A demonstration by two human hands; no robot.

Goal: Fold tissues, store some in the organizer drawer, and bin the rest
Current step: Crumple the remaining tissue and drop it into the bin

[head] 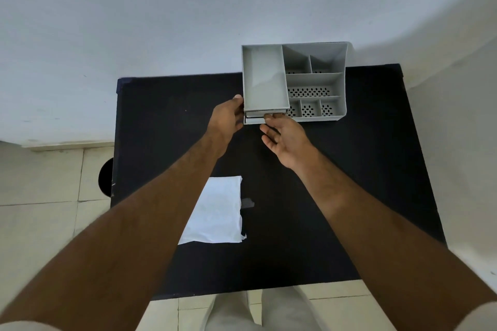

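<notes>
A grey plastic organizer [314, 80] stands at the far edge of the black table [349, 196], with several open compartments on top and drawers on its front left. My left hand [228, 118] rests against the organizer's front left corner, steadying it. My right hand [285, 137] is palm-up with fingertips touching the front of the upper drawer [254, 113], which looks pulled out only slightly. A stack of white tissues [217, 212] lies flat on the table near me, partly hidden by my left forearm.
A small strip of grey tape [247, 203] lies beside the tissues. A dark round bin [105, 177] shows on the tiled floor left of the table. A white wall runs behind the table.
</notes>
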